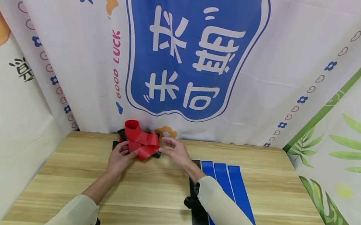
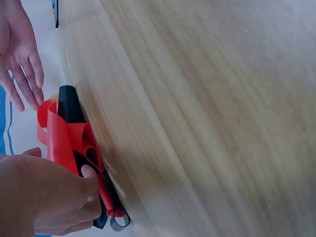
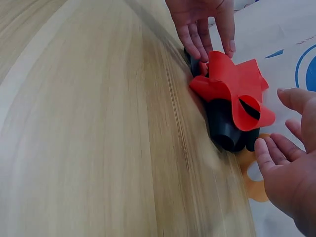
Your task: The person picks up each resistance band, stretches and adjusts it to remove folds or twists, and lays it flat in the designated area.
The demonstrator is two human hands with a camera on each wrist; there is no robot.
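At the back edge of the table lies a loosely heaped red resistance band (image 1: pixel 145 138), its flat strip folded into loops. Black bands (image 2: pixel 70 106) are bunched under and beside it. My left hand (image 1: pixel 119 160) is at the heap's left side, fingers fairly straight, with thumb and fingertips right at the red strip. On the other side, my right hand (image 1: pixel 178 154) has its fingers spread and relaxed, fingertips close to the red loop. The right wrist view shows a gap between this right hand (image 3: pixel 291 163) and the heap.
To the right, several blue bands (image 1: pixel 240 190) lie flat side by side, one printed "Light". A flat black band (image 1: pixel 201 222) lies along their left, partly under my right forearm. A printed curtain (image 1: pixel 268 100) hangs right behind the wooden table (image 1: pixel 149 205).
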